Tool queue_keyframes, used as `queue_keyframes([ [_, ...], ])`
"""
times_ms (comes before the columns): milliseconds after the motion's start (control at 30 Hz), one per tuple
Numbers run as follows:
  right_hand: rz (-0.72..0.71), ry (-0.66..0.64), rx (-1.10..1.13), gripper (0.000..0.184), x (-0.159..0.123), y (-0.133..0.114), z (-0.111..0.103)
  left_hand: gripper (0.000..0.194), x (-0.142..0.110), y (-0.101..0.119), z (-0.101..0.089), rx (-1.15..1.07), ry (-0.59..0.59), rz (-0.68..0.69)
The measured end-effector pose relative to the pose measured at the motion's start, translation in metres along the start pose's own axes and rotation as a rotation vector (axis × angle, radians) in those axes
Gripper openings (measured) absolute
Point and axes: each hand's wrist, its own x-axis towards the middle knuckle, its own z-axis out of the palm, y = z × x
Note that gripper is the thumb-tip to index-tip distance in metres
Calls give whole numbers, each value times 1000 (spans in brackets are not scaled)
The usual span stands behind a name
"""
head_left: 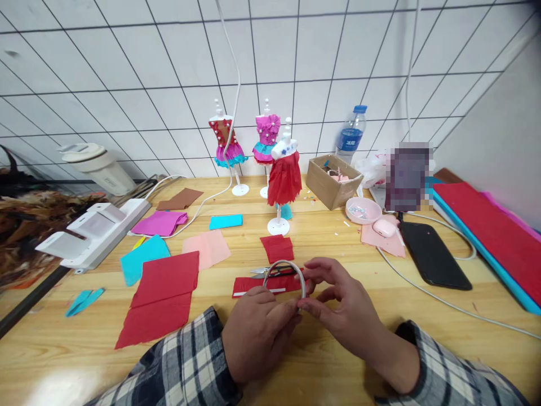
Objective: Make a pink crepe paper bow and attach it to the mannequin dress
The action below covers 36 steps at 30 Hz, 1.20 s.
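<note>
My left hand is closed on the lower left of a thin, whitish roll of tape, held upright above the table. My right hand pinches the roll's right edge between thumb and fingers. Just beyond it, small scissors with black handles lie on a red paper strip that carries a narrow white strip. A small folded red paper lies farther back. Behind it stands a mini dress form with a white top and a gathered red paper skirt.
Two more dressed forms stand by the tiled wall. Red sheets and blue paper lie left, near a power strip. Rightward are a cardboard box, pink dish, black phone, water bottle and cables.
</note>
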Motion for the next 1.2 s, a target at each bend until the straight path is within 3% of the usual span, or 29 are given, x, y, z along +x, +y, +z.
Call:
queue_keyframes([
  [200,78,-40,-26,15,2,0,-3,14,4,-3,-2,36,11,48],
  [367,76,-121,5,16,4,3,-6,13,5,-4,-2,64,2,80],
  [467,45,-95,-23,31,5,5,-7,17,5,-7,-3,34,-1,48],
  [567,7,76,-79,25,5,7,-9,21,5,-12,-5,9,-34,-19],
  [633,-51,133,-138,34,6,8,-11,23,4,-14,-8,-2,-45,-56],
  [700,-163,75,-229,42,5,8,-12,27,4,-15,-11,-28,-53,-75],
  [800,-284,-4,-337,17,4,7,-12,29,4,-14,-13,-54,-69,-91],
  [867,-285,1,-354,6,5,7,-11,28,4,-13,-13,-46,-70,-98],
  [1200,-290,-26,-563,9,5,3,-22,22,6,-21,-16,-9,21,-134],
])
